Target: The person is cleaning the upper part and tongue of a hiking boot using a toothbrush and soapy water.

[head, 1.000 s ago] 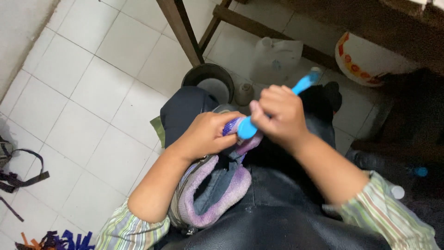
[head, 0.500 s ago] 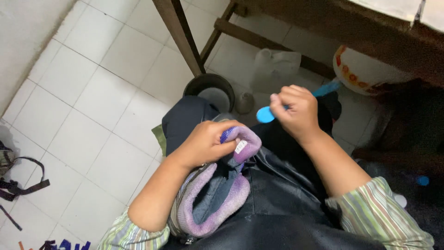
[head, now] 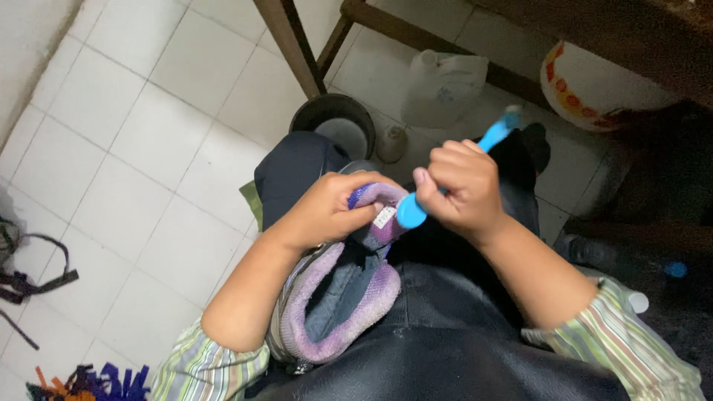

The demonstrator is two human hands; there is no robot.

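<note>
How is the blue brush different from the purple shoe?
The blue brush is thin, smooth and bright blue; the purple shoe is wide, soft-looking and lilac with a grey lining. The right hand grips the brush in a fist, while the left hand pinches the shoe's tongue. The brush is up in the air; the shoe lies on the lap. Both are being held.

The blue brush's (head: 445, 178) middle is hidden inside the right hand (head: 459, 184).

A purple shoe (head: 330, 312) with a padded lilac collar and grey lining rests on the lap, opening upward, its tongue pulled up and held at the top. A blue brush (head: 445, 182) lies tilted, its rounded end touching the tongue, its handle pointing up and away
</note>
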